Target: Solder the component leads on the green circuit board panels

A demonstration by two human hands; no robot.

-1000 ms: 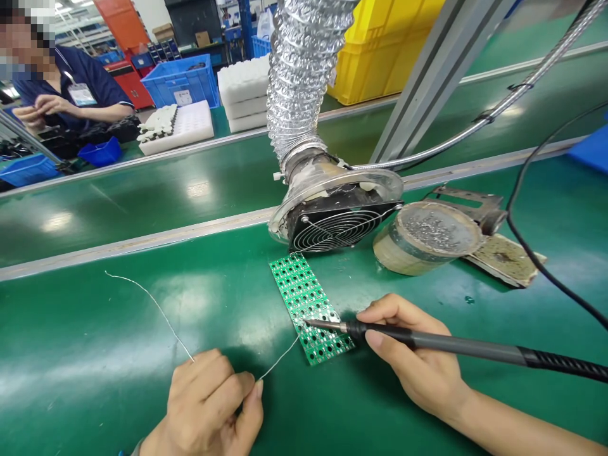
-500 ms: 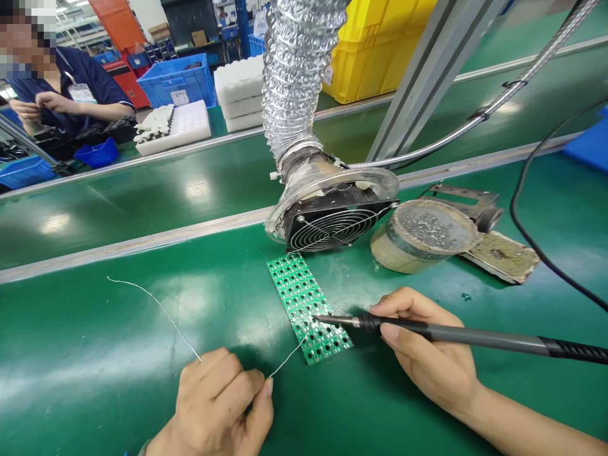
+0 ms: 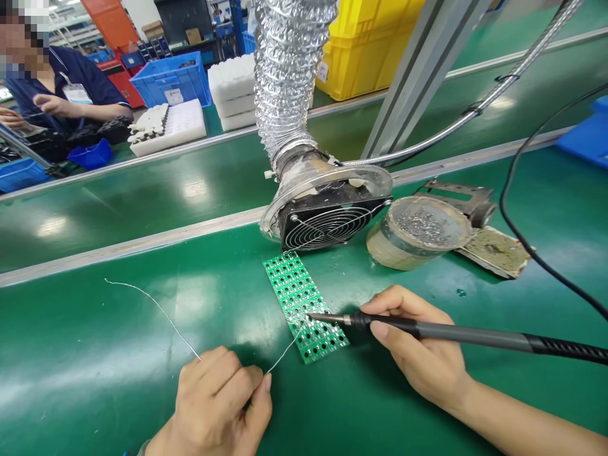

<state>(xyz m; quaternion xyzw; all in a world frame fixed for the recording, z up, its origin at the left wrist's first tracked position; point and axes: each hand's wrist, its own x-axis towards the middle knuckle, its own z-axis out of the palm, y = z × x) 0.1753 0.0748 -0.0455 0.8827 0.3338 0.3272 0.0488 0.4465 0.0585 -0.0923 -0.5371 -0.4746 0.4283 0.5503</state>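
A green circuit board panel [image 3: 298,297] with rows of black holes and silver pads lies flat on the green bench. My left hand [image 3: 216,399] is closed, pinching a thin solder wire [image 3: 284,354] between thumb and forefinger. One end of the wire reaches the board near the iron's tip; the other curves out behind the hand to the left. In my right hand [image 3: 418,348] is a soldering iron [image 3: 456,332], gripped like a pen. Its metal tip points left and meets the board at the wire's end, in the lower half of the panel.
Just beyond the board hangs a fume extractor fan [image 3: 327,225] on a silver duct [image 3: 294,76]. A tub of solder bits [image 3: 413,247], a metal iron stand and a tray [image 3: 496,253] sit right. A black cord [image 3: 508,209] loops there. Across the bench, a co-worker [image 3: 66,95] handles something.
The solder wire's end has moved up the board to the iron's tip. The iron's tip stays at about the same spot on the panel. The whole view has shifted slightly.
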